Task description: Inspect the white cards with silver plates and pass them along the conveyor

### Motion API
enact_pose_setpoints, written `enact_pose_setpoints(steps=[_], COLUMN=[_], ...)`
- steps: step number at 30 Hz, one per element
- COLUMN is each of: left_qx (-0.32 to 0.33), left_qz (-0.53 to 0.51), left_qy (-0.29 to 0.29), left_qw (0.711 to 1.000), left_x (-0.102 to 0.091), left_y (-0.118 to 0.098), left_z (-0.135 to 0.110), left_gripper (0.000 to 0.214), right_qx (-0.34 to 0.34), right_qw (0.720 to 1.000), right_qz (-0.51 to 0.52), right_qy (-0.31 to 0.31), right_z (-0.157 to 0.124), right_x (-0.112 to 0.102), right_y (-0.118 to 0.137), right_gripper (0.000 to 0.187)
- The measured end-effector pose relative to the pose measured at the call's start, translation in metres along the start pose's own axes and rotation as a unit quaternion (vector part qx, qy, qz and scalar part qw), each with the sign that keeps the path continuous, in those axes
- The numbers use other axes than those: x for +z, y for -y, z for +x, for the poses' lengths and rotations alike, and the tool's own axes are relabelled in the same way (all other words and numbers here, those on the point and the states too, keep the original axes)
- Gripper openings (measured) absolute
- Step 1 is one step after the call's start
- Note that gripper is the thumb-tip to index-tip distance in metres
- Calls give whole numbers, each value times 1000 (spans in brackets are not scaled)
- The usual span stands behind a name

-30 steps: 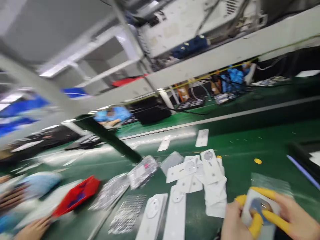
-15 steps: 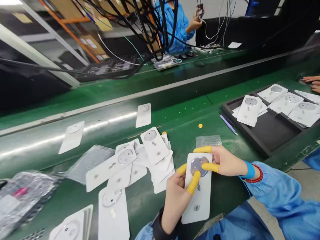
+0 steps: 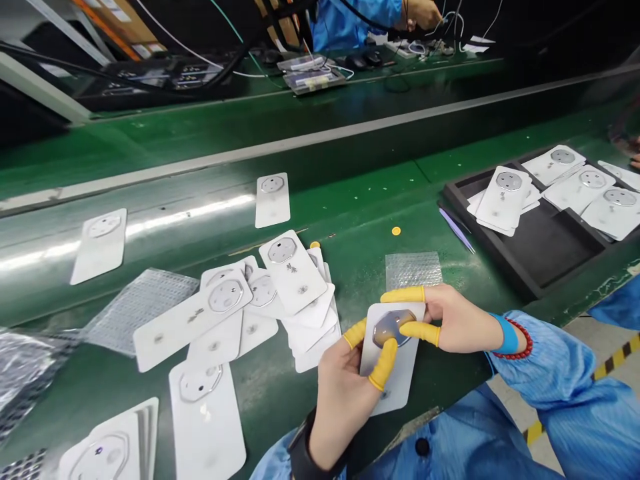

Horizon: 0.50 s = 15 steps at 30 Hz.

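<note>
Both my hands hold one white plastic plate (image 3: 400, 380) with a round shiny film patch, just above the green bench's near edge. My left hand (image 3: 345, 393) grips its left side, with its yellow-capped thumb pressed on the patch. My right hand (image 3: 450, 323) pinches the plate's top right corner, yellow finger cots on the patch and the top edge. Left of my hands lies a loose pile of the same white plates (image 3: 280, 293).
A black tray (image 3: 540, 247) with more white plates sits at the right. A bubble-wrap bag (image 3: 414, 269) lies just beyond my hands, another (image 3: 135, 310) at the left. Two plates (image 3: 273, 199) ride the conveyor belt. A person in blue (image 3: 360, 17) works across the line.
The view swung from a blurred look far left down onto my hands. Over the last half second the plate tilted slightly toward me; both hands keep their grip.
</note>
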<state>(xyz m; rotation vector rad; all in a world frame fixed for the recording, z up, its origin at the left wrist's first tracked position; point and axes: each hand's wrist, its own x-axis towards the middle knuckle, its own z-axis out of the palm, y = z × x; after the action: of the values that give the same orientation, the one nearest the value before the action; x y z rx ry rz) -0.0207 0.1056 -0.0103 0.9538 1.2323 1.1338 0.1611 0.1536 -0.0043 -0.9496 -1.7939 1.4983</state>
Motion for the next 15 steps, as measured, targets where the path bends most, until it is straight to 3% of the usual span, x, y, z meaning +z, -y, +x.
enact_pose_setpoints(steps=[10,15], left_qx=[31,-43], left_qz=[49,-17], left_qy=[7,29], left_qw=[998,998], left_x=[-3,-4], left_y=[3,-1], left_z=[-3,7], left_gripper=[28,27], right_qx=[8,14], right_qw=[1000,996], right_qz=[24,89], right_qy=[10,2], right_z=[-2,5], right_x=[3,-4], right_y=[1,-1], right_gripper=[43,44])
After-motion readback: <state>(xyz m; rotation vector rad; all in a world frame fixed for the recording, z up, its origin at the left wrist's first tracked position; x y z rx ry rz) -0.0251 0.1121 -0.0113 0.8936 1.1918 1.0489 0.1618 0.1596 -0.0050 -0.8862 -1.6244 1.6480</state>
